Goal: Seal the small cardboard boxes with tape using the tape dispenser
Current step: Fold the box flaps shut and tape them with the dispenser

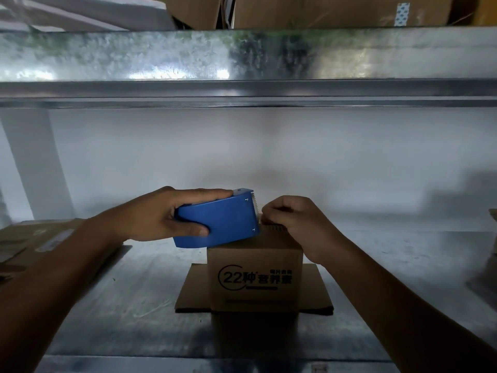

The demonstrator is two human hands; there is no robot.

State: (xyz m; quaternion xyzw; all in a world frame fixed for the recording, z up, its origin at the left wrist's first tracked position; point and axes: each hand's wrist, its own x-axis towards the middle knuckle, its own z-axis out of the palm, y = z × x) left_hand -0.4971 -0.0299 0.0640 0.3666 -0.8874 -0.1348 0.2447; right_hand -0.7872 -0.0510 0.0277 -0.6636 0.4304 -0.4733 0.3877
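Observation:
A small brown cardboard box with black print stands on the metal shelf, its lower flaps spread flat to both sides. My left hand grips a blue tape dispenser held just above the box's top left edge, its toothed blade pointing right. My right hand sits on the box's top right, fingers curled and pinching at the dispenser's blade end. The tape itself is too faint to make out.
The grey metal shelf surface runs left and right. Flattened cardboard lies at the left. Another cardboard edge shows at the far right. An upper metal shelf carries larger boxes overhead.

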